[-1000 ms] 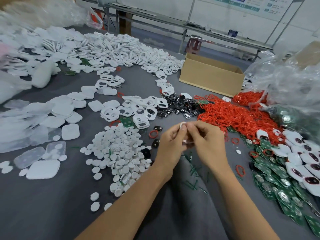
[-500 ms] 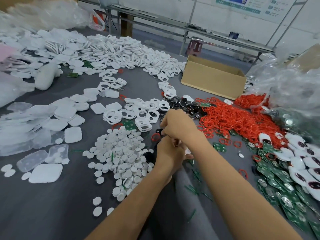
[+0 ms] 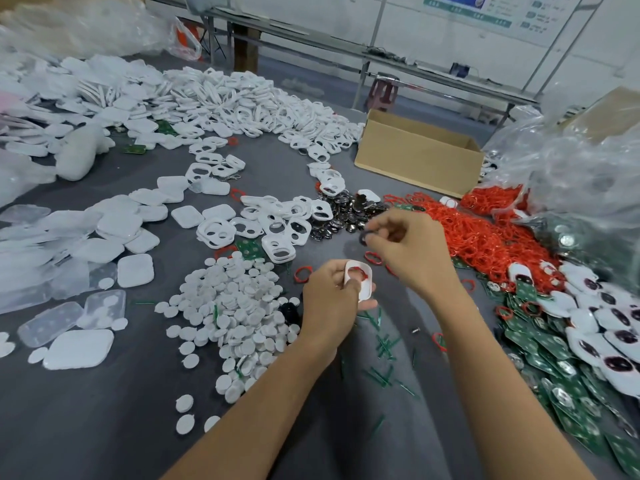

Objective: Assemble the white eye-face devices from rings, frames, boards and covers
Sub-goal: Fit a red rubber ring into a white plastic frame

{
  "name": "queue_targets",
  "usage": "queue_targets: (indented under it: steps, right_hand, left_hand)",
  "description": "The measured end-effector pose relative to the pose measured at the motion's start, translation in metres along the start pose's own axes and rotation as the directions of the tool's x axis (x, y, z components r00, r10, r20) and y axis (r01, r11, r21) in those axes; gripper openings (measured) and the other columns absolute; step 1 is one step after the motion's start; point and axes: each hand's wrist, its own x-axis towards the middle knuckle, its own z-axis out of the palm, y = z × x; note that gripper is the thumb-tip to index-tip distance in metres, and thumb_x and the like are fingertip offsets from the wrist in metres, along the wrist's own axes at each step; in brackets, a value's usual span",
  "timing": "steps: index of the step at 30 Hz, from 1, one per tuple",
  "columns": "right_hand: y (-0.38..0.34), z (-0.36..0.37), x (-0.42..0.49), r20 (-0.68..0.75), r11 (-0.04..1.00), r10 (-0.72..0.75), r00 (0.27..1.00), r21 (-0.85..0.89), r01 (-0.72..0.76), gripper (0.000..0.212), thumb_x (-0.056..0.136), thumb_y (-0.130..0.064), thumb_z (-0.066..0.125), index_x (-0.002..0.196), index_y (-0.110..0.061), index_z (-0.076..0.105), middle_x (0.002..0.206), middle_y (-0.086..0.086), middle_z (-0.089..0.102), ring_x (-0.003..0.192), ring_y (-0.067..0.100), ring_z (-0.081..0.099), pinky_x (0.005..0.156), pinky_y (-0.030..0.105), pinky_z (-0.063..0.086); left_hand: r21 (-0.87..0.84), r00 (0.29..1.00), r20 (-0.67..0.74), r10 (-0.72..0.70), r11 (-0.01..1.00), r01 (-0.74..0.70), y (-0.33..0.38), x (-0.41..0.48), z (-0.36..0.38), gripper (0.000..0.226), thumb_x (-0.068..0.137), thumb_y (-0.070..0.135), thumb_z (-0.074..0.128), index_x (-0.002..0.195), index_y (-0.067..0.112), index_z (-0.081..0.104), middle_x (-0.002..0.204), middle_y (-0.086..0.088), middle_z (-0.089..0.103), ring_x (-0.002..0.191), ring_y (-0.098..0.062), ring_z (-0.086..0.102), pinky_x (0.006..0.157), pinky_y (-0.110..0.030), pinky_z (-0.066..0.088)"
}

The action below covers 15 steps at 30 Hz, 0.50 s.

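Observation:
My left hand (image 3: 329, 296) grips a white frame (image 3: 362, 282) with a red ring seated in its upper hole. Just above and to the right, my right hand (image 3: 408, 251) pinches a small dark round piece (image 3: 363, 237) between thumb and fingers. Behind the hands lies a heap of dark shiny round pieces (image 3: 349, 213). A pile of red rings (image 3: 485, 237) spreads to the right. White two-hole frames (image 3: 273, 226) lie left of the dark heap. White discs (image 3: 235, 306) are heaped at my left. Green boards (image 3: 554, 358) and finished white eye-faces (image 3: 609, 327) lie at the right.
A cardboard box (image 3: 415, 157) stands at the back right. Clear plastic bags (image 3: 581, 188) bulge at the far right. White covers (image 3: 135, 268) and clear trays (image 3: 52, 320) lie on the left. Green slivers (image 3: 381, 341) litter the grey cloth near my wrists.
My right hand has pulled back from the dark heap with a dark round piece. My left hand has risen and now shows the white frame with its red ring.

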Motion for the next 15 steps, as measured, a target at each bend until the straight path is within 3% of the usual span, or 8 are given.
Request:
queue_targets:
  steps: [4, 8, 13, 15]
  right_hand:
    - [0.004, 0.0, -0.026, 0.07, 0.996, 0.022, 0.997, -0.082, -0.016, 0.013, 0.073, -0.006, 0.071, 0.077, -0.018, 0.073, 0.059, -0.006, 0.062, 0.05, -0.001, 0.052, 0.055, 0.007, 0.04]
    - [0.0, 0.003, -0.033, -0.004, 0.994, 0.04, 0.999, -0.107, -0.04, 0.009, 0.071, -0.017, 0.075, 0.077, -0.012, 0.072, 0.06, -0.005, 0.063, 0.059, 0.01, 0.06, 0.063, 0.024, 0.048]
    - [-0.002, 0.006, -0.029, 0.013, 0.99, 0.069, 0.998, -0.123, -0.067, 0.006, 0.074, -0.015, 0.075, 0.076, -0.011, 0.071, 0.062, -0.002, 0.065, 0.061, 0.012, 0.061, 0.064, 0.025, 0.049]
    - [0.0, 0.008, -0.029, 0.036, 0.993, 0.079, 0.996, -0.094, -0.075, 0.006, 0.076, -0.014, 0.076, 0.081, -0.011, 0.073, 0.067, 0.0, 0.067, 0.063, 0.01, 0.061, 0.064, 0.02, 0.049]
  left_hand:
    - [-0.031, 0.999, -0.023, 0.036, 0.999, -0.036, -0.002, 0.0, 0.003, 0.014, 0.098, 0.01, 0.055, 0.091, 0.015, 0.066, 0.087, -0.007, 0.074, 0.076, -0.015, 0.07, 0.064, -0.024, 0.059]
    - [-0.031, 0.998, -0.023, 0.058, 0.998, -0.059, -0.004, 0.001, 0.003, 0.014, 0.096, 0.004, 0.056, 0.099, 0.011, 0.068, 0.093, -0.013, 0.074, 0.082, -0.018, 0.07, 0.068, -0.025, 0.058]
    - [-0.021, 0.997, 0.046, 0.065, 0.998, -0.064, -0.005, 0.002, 0.003, 0.022, 0.091, -0.001, 0.062, 0.108, 0.012, 0.067, 0.101, -0.008, 0.074, 0.094, -0.017, 0.071, 0.077, -0.029, 0.059]
    - [-0.034, 0.997, 0.043, 0.063, 0.998, -0.062, -0.004, 0.002, 0.003, 0.022, 0.089, -0.002, 0.064, 0.107, 0.01, 0.067, 0.101, -0.008, 0.074, 0.093, -0.018, 0.071, 0.076, -0.029, 0.059]
